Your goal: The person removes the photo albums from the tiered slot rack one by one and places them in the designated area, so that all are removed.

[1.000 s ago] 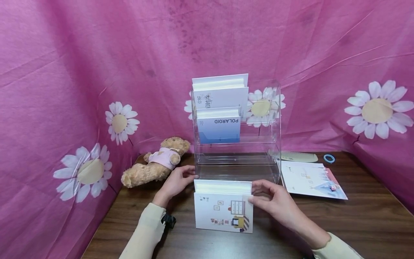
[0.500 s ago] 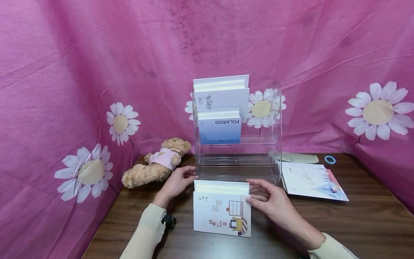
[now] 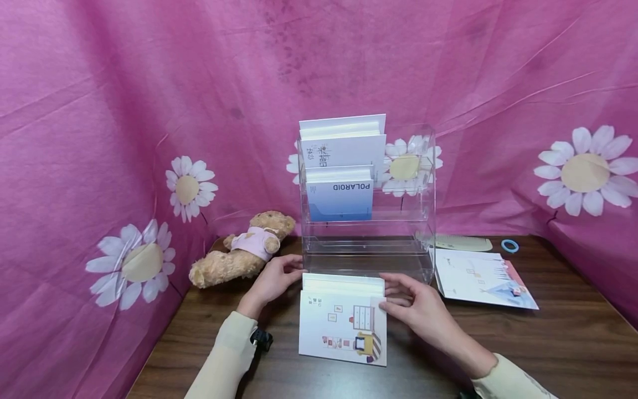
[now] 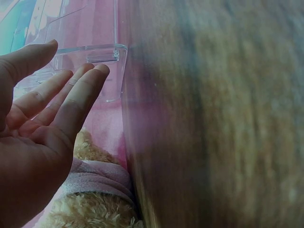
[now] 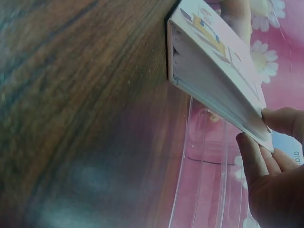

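Note:
My right hand (image 3: 423, 313) pinches the right edge of a white photo album (image 3: 344, 327) with an illustrated cover, thumb on the front and fingers behind. The album stands in front of a clear tiered rack (image 3: 369, 263), its page edges showing at the top. In the right wrist view the album (image 5: 216, 64) leans over the dark wood. My left hand (image 3: 274, 280) is at the rack's lower left corner, fingers extended and holding nothing; in the left wrist view its fingertips overlap the clear plastic. A white album (image 3: 349, 149) and a blue POLAROID album (image 3: 340, 200) stand in the upper tiers.
A teddy bear (image 3: 244, 249) in a pink shirt lies left of the rack. To the right, another illustrated album (image 3: 480, 280) lies on the wooden table (image 3: 573, 338), with a pale comb (image 3: 463, 243) and a blue ring (image 3: 509, 245) behind it. Pink flowered cloth (image 3: 239, 66) hangs behind.
My right hand has shifted slightly left and brought the album's lower edge a little nearer me; its top now leans farther back. My left hand has stayed by the rack.

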The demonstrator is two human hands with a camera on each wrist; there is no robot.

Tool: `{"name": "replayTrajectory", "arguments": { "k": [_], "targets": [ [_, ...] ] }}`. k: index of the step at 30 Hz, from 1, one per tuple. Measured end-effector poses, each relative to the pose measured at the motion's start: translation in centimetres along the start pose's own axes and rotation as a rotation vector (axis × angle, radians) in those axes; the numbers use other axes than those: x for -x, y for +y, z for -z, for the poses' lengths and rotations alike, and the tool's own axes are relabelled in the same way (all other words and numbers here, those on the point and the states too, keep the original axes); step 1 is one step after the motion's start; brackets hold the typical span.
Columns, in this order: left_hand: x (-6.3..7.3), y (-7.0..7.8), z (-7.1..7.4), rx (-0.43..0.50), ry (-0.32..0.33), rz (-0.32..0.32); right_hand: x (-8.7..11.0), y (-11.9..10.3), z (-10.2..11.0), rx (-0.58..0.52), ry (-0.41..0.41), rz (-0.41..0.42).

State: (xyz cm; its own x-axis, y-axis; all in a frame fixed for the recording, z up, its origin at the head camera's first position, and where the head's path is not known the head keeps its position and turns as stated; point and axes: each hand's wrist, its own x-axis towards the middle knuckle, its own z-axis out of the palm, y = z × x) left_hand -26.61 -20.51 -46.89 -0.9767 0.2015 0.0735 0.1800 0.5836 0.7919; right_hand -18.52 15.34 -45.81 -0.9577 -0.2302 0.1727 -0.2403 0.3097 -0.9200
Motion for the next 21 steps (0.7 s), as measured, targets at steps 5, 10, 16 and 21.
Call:
{"name": "replayTrajectory", "arguments": {
  "k": [5,10,16,21],
  "targets": [
    [-0.01,-0.01,-0.07,-0.017,0.006,-0.001,-0.10,0.09,0.02,-0.002,-0.024,0.006],
    [0.01,0.01,-0.10,-0.036,0.012,-0.001,-0.24,0.10,-0.06,0.026,-0.040,0.002],
    [0.13,0.00,-0.14,-0.038,0.020,0.018,-0.45,0.13,-0.25,0.065,-0.058,-0.038],
    [0.13,0.03,-0.20,-0.035,0.020,0.019,-0.62,0.21,-0.38,0.074,-0.074,-0.061]
  ]
}}
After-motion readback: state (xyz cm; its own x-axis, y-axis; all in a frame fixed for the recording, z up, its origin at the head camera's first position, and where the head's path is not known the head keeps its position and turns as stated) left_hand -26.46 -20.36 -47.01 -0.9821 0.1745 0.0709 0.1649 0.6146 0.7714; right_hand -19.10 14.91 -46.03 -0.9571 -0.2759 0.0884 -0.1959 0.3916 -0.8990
